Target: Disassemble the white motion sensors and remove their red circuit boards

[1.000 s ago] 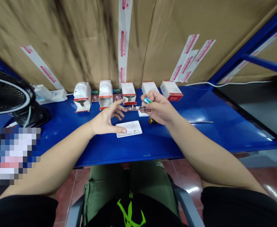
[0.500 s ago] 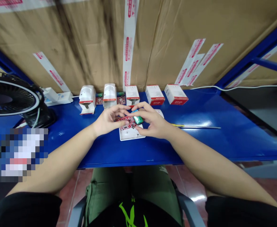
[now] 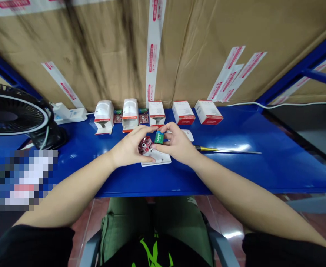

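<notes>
My left hand is curved round a red circuit board, which is tilted up with a round part facing me. My right hand grips a green 9-volt battery between thumb and fingers, its lettered side towards me. Board and battery are side by side; whether they are wired together I cannot make out. Under the hands lies a shallow white plastic housing, partly hidden by my left thumb. Another white plastic piece shows behind my right hand.
A long screwdriver lies to the right. Along the back stand small white-and-red boxes, two holding white sensor covers, with red boards between them. A black fan and a power strip are at the left.
The circuit board has been tipped up from above the housing, and the battery turned so its lettering faces me. My left thumb has moved down and away from the board's face.
</notes>
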Tool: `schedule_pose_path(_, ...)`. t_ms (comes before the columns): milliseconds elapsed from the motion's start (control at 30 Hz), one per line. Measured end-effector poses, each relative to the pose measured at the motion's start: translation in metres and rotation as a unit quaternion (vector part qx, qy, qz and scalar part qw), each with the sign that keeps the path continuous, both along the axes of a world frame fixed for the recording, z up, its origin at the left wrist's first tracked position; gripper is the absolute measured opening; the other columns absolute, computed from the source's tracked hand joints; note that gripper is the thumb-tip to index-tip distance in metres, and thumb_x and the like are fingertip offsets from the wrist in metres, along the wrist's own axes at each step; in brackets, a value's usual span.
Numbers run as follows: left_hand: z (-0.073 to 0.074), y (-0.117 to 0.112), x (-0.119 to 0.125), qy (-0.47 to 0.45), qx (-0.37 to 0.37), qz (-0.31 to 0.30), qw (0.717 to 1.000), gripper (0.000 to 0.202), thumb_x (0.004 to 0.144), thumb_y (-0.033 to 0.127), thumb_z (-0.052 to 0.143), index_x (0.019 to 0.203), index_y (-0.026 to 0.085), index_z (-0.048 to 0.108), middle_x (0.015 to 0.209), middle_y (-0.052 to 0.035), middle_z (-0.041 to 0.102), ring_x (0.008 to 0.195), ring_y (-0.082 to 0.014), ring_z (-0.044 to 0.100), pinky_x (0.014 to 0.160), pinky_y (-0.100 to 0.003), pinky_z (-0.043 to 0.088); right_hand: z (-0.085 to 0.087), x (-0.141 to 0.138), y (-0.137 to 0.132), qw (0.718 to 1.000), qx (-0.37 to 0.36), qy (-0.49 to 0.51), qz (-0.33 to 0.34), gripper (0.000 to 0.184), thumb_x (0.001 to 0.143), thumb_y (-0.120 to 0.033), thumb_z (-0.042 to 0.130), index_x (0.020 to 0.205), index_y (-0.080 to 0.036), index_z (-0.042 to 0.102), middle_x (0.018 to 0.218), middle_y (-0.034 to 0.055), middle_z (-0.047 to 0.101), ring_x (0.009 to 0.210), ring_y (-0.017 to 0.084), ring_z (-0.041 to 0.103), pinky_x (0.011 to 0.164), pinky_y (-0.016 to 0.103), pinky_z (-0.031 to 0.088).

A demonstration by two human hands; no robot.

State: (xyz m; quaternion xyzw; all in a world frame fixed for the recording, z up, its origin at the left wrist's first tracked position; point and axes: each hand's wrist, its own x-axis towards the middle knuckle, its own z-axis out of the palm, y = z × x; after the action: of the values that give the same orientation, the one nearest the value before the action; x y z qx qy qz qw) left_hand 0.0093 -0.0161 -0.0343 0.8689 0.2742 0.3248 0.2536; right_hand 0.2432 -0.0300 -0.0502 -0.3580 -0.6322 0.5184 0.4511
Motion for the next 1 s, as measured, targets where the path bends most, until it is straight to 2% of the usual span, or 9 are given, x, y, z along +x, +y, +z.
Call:
schedule_pose_path(133,0.001,-0.003,0.002,0.024,0.046,-0.008,0.999,0.061,0.094,0.026,0.082,0.152,0.026,0.063,0.14,-0.015,0.071,0.128,-0.0319,0.072,0.112,-0.052,0.06,-0.003,-0.001,0.0,0.999,0.05,-0.01,0.001,0.064,0.067,-0.041,0.099,0.097,-0.029,0.043,0.095,-0.0027,0.066,0.081,0.018,0.068,0.075,0.04,0.066)
schedule_pose_path(200,0.003,-0.001,0.0,0.029,0.049,-0.022,0.998,0.058,0.095,0.025,0.08,0.15,0.025,0.064,0.138,-0.0148,0.072,0.126,-0.0317,0.073,0.111,-0.051,0.061,-0.004,0.001,0.001,0.994,0.101,-0.034,-0.003,0.059,0.069,-0.04,0.099,0.097,-0.028,0.049,0.099,-0.0008,0.068,0.081,0.017,0.066,0.079,0.042,0.066)
schedule_pose_path(300,0.007,0.001,-0.004,0.039,0.044,-0.043,0.997,0.055,0.095,0.022,0.075,0.149,0.024,0.063,0.136,-0.0149,0.073,0.125,-0.0315,0.072,0.111,-0.05,0.06,-0.005,0.004,0.001,0.987,0.155,-0.043,0.009,0.043,0.077,-0.037,0.095,0.101,-0.026,0.061,0.112,0.0039,0.068,0.091,0.019,0.069,0.09,0.046,0.069)
schedule_pose_path(433,0.012,0.0,-0.007,0.048,0.0,-0.07,0.996,0.053,0.096,0.016,0.066,0.148,0.022,0.059,0.134,-0.0135,0.072,0.117,-0.0282,0.073,0.107,-0.045,0.061,-0.006,0.007,-0.001,0.984,0.175,-0.034,0.014,0.032,0.086,-0.032,0.088,0.113,-0.027,0.073,0.127,0.006,0.057,0.097,0.018,0.072,0.098,0.047,0.072)
schedule_pose_path(600,0.014,-0.002,-0.005,0.056,-0.021,-0.068,0.996,0.043,0.103,0.029,0.068,0.144,0.021,0.059,0.133,-0.0155,0.071,0.116,-0.0303,0.072,0.104,-0.047,0.061,-0.006,0.01,-0.002,0.981,0.185,-0.054,0.023,0.025,0.092,-0.029,0.083,0.116,-0.028,0.076,0.123,0.0056,0.056,0.101,0.02,0.073,0.099,0.049,0.074)
schedule_pose_path(700,0.016,-0.002,-0.004,0.062,-0.023,-0.066,0.996,0.036,0.11,0.038,0.061,0.141,0.02,0.059,0.131,-0.0161,0.072,0.115,-0.03,0.072,0.102,-0.047,0.061,-0.007,0.01,-0.002,0.98,0.19,-0.057,0.026,0.023,0.094,-0.027,0.082,0.116,-0.028,0.076,0.122,0.0058,0.056,0.103,0.02,0.073,0.099,0.05,0.074)
schedule_pose_path(1000,0.019,-0.003,-0.007,0.087,-0.02,-0.035,0.995,0.028,0.109,0.039,0.062,0.129,0.02,0.056,0.12,-0.0118,0.07,0.1,-0.0252,0.069,0.09,-0.039,0.058,-0.001,0.008,-0.002,0.976,0.203,-0.063,0.055,0.023,0.094,-0.028,0.079,0.115,-0.026,0.07,0.118,0.0053,0.061,0.101,0.02,0.078,0.099,0.047,0.073)
